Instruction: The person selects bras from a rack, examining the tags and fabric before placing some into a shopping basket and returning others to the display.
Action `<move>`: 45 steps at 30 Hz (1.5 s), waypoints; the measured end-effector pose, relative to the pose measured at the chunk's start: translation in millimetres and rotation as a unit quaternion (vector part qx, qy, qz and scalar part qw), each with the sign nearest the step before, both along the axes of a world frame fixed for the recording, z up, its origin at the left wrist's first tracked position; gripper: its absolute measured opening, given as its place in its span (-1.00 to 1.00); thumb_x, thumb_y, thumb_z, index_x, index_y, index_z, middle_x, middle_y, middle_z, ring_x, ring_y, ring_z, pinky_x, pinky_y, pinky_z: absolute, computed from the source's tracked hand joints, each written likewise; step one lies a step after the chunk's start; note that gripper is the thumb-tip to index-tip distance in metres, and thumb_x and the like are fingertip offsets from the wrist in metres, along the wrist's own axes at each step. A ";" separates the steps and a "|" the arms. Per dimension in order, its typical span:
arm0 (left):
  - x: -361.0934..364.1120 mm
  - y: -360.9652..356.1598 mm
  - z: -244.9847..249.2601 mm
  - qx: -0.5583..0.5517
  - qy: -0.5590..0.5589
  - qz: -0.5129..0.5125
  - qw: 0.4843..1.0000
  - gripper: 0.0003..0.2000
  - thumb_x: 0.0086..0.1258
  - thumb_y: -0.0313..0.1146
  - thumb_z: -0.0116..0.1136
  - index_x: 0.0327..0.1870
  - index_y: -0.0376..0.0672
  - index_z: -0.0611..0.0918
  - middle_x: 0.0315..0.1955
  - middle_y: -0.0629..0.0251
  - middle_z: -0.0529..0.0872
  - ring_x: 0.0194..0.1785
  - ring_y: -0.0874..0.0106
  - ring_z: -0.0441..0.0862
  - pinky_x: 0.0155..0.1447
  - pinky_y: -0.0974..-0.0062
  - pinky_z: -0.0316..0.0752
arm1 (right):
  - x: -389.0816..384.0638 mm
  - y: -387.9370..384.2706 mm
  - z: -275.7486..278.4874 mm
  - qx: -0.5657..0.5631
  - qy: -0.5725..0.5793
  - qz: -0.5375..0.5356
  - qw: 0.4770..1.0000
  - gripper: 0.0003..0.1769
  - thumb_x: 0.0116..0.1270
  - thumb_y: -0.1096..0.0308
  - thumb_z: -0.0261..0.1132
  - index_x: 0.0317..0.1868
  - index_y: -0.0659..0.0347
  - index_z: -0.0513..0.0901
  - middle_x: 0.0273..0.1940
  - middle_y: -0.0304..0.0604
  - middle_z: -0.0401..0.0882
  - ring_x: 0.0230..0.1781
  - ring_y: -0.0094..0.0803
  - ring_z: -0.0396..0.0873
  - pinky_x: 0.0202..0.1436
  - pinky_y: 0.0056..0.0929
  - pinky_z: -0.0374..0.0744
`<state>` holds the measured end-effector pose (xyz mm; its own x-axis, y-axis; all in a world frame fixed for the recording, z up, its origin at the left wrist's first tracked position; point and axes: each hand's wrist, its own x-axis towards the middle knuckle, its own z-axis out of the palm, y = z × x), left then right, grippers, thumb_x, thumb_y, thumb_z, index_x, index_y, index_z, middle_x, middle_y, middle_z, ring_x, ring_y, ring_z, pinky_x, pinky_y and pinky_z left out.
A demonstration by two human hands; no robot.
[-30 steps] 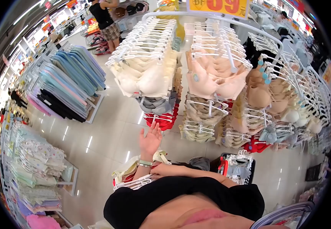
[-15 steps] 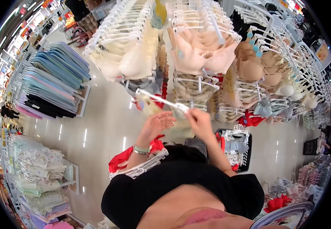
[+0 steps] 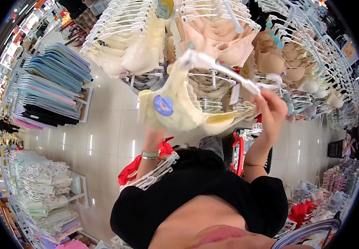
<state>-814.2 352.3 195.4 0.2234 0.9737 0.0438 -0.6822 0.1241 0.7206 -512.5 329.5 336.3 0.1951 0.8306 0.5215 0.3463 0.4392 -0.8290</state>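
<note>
A pale yellow bra (image 3: 179,106) with a round blue sticker on its cup hangs from a white hanger (image 3: 225,70), tilted down to the right in front of me. My right hand (image 3: 272,108) is closed on the hanger's lower right end. A small white tag (image 3: 235,94) dangles beside it. My left hand (image 3: 154,136) is behind the bra's left cup; its fingers are hidden, so whether it grips the bra does not show. Over my left forearm, next to a pale bracelet, hang several white hangers (image 3: 156,171) with red garments (image 3: 130,170).
Racks of cream bras (image 3: 140,58) and pink bras (image 3: 219,41) stand ahead; tan bras (image 3: 270,62) are to the right. A shopping basket or cart with a red handle (image 3: 238,153) is by my right side. Folded-over trousers (image 3: 53,83) and printed clothes (image 3: 42,174) hang at left.
The hanger with the bra has been raised and swung rightward, so the bra now faces me spread out. My right hand moved right and up; my left hand went behind the bra.
</note>
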 end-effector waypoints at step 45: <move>-4.4 -6.0 4.3 0.015 0.216 -0.249 0.944 -0.43 -0.01 -0.59 0.12 0.15 -0.29 0.32 0.00 0.18 0.49 0.07 0.37 0.44 0.13 0.40 0.35 | 3.9 10.4 -123.7 -0.287 0.102 0.070 0.950 -0.83 0.23 0.34 0.18 -0.36 0.31 0.52 -0.60 -0.39 0.42 -0.59 -0.71 0.32 -0.53 -0.71 0.26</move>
<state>-818.6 346.3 199.7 0.6571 0.7426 -0.1296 -0.1869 0.3271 0.9263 -508.6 339.9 212.6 0.1108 0.9919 -0.0624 0.1253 -0.0763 -0.9892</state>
